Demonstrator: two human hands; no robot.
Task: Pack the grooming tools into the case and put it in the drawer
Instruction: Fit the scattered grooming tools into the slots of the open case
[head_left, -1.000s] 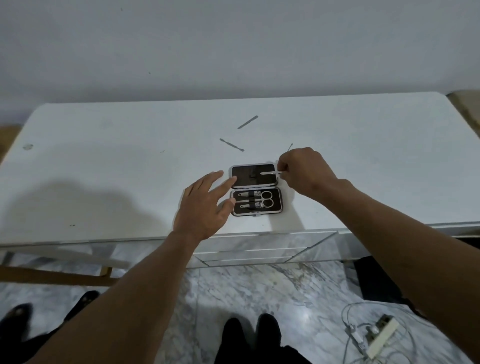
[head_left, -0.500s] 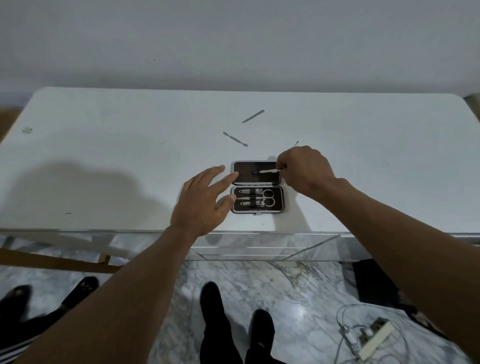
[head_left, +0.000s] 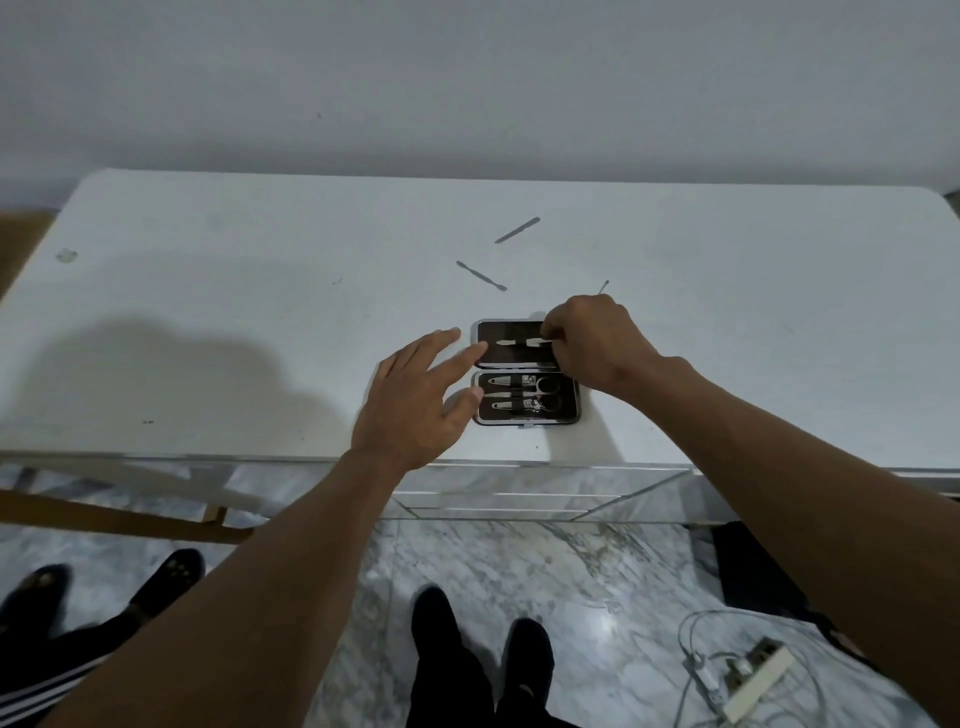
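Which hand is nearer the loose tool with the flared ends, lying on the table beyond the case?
Right. The right hand is over the open case's far half, just below-right of that tool. The left hand sits farther back, at the case's left edge.

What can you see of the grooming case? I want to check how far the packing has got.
The grooming case lies open flat near the table's front edge, dark-lined with a silvery rim. Its near half holds scissors and another tool under straps. The right hand slides a slim tool into the far half; left fingertips touch its left edge.
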